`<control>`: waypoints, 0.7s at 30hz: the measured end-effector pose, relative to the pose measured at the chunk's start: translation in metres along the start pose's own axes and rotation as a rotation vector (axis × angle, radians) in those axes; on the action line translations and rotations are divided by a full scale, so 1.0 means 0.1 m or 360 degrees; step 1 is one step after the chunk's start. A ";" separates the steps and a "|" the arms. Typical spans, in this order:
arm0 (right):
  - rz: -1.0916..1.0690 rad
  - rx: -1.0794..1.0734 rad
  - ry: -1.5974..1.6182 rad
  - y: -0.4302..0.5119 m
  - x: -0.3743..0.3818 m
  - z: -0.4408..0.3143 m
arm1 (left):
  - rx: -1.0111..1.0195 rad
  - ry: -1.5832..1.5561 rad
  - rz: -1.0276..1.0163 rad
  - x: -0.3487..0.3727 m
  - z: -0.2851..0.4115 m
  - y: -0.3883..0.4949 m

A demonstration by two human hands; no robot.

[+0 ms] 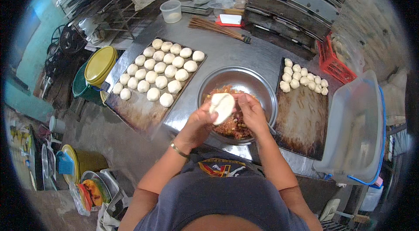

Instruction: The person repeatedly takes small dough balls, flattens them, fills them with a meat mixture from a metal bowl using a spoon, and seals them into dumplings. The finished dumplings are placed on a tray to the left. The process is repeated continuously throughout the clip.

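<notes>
Over a stainless steel bowl (272,100) of ground meat filling (229,126), my left hand (201,118) holds a flattened round of white dough (223,106), with the thumb on its face. Close by its right side is my right hand (250,110), fingers curled; whether they touch the dough's edge or hold anything cannot be told. A dark baking tray (137,113) on the left carries rows of round dough balls (159,67). Another tray (302,119), right of the bowl, has smaller dough pieces (296,76) grouped at its far end.
The steel table (217,46) also bears a stick whisk (216,28), a lidless plastic tub (171,12) and a red-and-white item (230,20). A large clear plastic bin (356,133) stands at the right edge, near a red crate (334,62). Yellow-lidded buckets (100,64) stand left.
</notes>
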State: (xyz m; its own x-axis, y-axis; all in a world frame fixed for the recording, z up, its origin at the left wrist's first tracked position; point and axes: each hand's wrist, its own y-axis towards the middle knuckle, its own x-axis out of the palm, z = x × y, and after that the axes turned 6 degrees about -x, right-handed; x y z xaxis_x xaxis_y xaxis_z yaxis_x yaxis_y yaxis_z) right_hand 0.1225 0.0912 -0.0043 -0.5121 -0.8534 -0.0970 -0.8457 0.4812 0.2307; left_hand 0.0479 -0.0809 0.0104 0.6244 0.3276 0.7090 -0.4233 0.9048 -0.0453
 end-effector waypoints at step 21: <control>-0.0067 -0.0600 -0.2068 0.60 -0.72 -0.01 | 0.0179 0.0128 0.0584 -0.49 0.30 0.17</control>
State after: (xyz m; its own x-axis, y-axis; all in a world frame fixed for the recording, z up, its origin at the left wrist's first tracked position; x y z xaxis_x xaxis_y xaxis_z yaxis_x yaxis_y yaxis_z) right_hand 0.1090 0.1809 0.0179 -0.4349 0.0394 -0.8996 -0.8793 0.1968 0.4337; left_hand -0.0093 -0.0900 -0.0041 0.4658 0.6483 0.6022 -0.6945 0.6896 -0.2051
